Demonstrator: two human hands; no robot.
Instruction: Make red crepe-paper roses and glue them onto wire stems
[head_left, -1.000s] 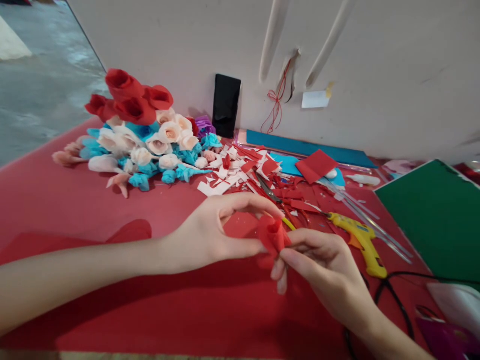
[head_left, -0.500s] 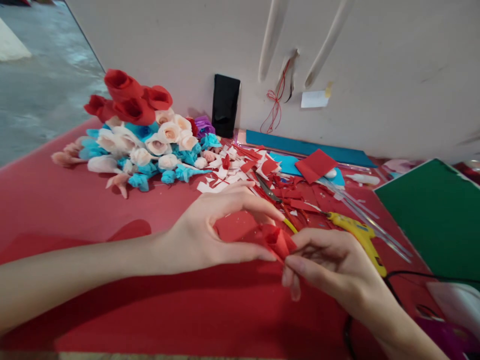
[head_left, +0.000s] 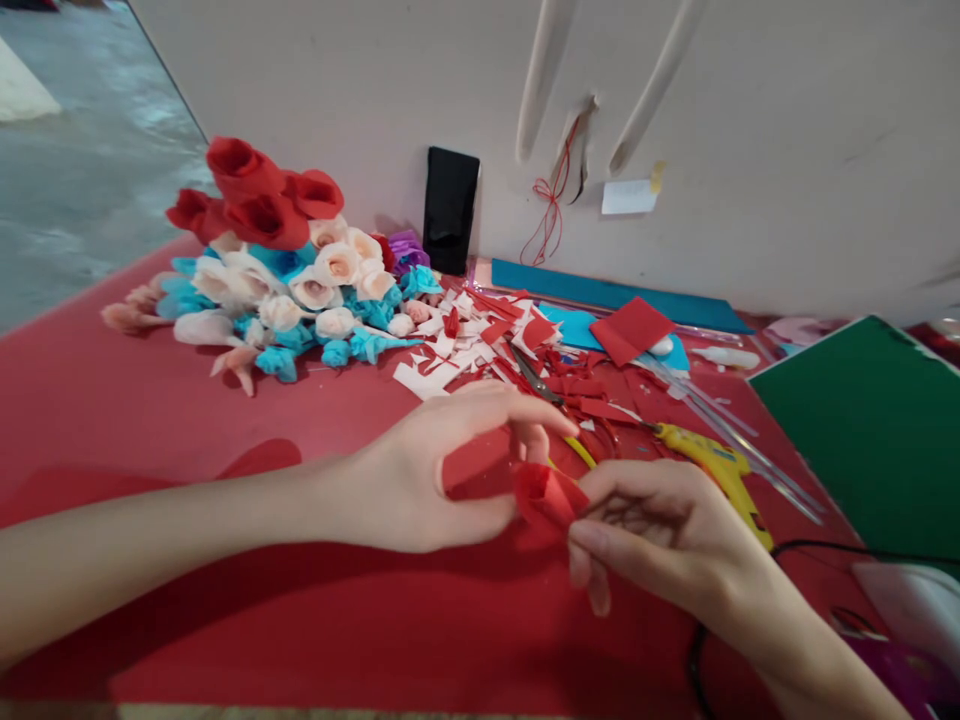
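My right hand [head_left: 667, 535] pinches the base of a small red paper flower [head_left: 547, 498] between thumb and fingers, its rolled opening facing left. Beside it, my left hand [head_left: 427, 475] is open, thumb and index finger spread in a wide curve. Its thumb tip lies right by the flower's left edge; whether they touch I cannot tell. Just beyond the hands are scissors [head_left: 536, 380] with a yellow handle, partly hidden. A yellow glue gun [head_left: 709, 460] lies behind my right hand, which covers part of it.
Finished paper flowers [head_left: 270, 215] in red, white, blue and pink are heaped at the left. Paper scraps [head_left: 469, 335] spread across the middle. A phone [head_left: 451, 210] leans on the wall. Red paper squares [head_left: 632, 330], clear glue sticks [head_left: 739, 450] and a green board [head_left: 874, 440] lie rightward.
My left thumb has drawn back leftward from the flower, and the gap between thumb and index finger is wider. My right hand keeps its pinch, with the flower shifted very slightly left.
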